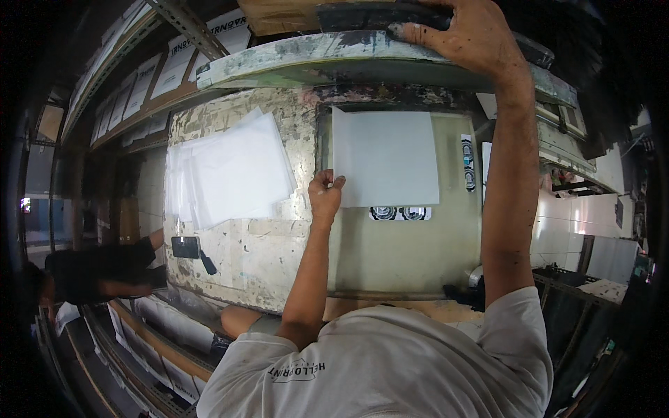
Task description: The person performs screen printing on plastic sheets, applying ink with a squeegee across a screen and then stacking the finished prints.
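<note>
My left hand is closed in a pinch at the left edge of a white sheet. That edge curls up slightly, and the sheet lies over the upper part of a pale framed screen. Below the sheet, a strip of black and white round prints shows through; a similar upright strip is at the right. My right hand reaches to the far shelf, its thumb stretched along a long dark object. The other fingers are partly cut off by the picture's top, so its grip is unclear.
Loose white translucent sheets lie overlapping on the paint-stained table at left. A dark phone lies near its left edge. The paint-marked shelf spans the far side. Another person is at left, near racks of boxes.
</note>
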`<move>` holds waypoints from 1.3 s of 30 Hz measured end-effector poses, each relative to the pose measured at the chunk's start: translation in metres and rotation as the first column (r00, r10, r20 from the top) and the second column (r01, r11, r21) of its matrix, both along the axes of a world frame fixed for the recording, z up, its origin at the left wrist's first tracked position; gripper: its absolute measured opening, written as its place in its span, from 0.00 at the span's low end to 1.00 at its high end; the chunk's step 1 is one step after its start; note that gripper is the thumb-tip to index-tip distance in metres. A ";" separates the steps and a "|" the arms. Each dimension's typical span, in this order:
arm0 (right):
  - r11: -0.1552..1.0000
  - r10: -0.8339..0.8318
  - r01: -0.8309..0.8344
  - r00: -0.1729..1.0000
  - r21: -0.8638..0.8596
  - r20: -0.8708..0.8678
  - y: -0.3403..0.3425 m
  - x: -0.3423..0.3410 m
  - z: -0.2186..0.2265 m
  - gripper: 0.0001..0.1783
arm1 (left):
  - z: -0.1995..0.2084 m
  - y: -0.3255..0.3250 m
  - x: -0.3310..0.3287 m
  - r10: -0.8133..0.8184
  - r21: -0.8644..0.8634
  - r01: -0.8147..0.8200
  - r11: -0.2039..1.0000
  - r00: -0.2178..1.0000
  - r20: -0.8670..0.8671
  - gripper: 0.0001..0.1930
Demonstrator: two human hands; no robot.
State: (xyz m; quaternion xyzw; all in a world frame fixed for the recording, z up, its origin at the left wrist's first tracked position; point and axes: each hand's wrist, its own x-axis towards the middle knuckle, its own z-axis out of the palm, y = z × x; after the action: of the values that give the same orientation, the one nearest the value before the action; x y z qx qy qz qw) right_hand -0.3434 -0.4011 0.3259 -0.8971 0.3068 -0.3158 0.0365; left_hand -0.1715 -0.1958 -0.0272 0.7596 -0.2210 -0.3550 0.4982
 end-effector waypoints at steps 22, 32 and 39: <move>0.994 -0.001 0.005 0.999 0.105 -0.045 0.001 -0.001 0.003 0.25 | 0.002 0.017 0.025 -0.366 0.307 0.208 0.929 0.386 0.847 0.39; 0.996 -0.063 0.064 0.998 0.055 -0.023 -0.009 -0.003 -0.010 0.29 | -0.018 -0.032 -0.045 -0.531 0.292 0.578 0.762 0.300 0.793 0.42; 0.997 0.023 -0.022 1.000 0.078 -0.007 -0.011 -0.006 -0.011 0.26 | -0.015 -0.036 -0.063 -0.553 0.331 0.560 0.760 0.289 0.781 0.42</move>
State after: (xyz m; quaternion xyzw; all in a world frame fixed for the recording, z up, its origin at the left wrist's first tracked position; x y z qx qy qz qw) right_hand -0.3490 -0.4116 0.3151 -0.8996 0.3090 -0.2996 0.0738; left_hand -0.2347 -0.2319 -0.0426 0.7036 -0.6837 -0.0885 0.1723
